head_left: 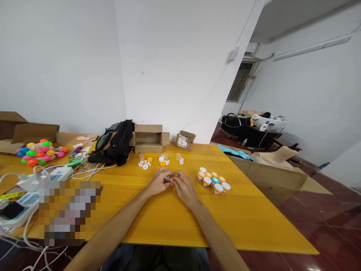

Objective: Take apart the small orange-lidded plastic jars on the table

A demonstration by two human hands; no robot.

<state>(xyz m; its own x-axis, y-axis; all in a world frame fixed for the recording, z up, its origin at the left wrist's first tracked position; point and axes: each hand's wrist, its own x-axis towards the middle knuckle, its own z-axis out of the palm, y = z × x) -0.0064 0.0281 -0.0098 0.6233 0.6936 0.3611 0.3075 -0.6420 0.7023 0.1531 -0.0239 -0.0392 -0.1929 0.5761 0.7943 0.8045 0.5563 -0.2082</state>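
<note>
My left hand (158, 183) and my right hand (184, 188) meet over the middle of the table, fingers closed around one small round piece (167, 178). It looks greyish with an orange edge; the fingers cover most of it, so its exact kind is unclear. Beyond the hands stand small clear cups (141, 157), with white discs (145, 166), orange ring-shaped lids (150, 160) and tiny dotted white pieces (181, 162) lying loose around them. To the right of my right hand is a cluster of small clear jars with white, orange and teal lids (216, 180).
An open cardboard box (148, 139) and a smaller carton (185, 140) stand by the wall. Leftward lie a black backpack (118, 145), colourful balls (39, 152), power strips (58, 175) and cables. The table's right edge slants beside a large floor box (270, 177).
</note>
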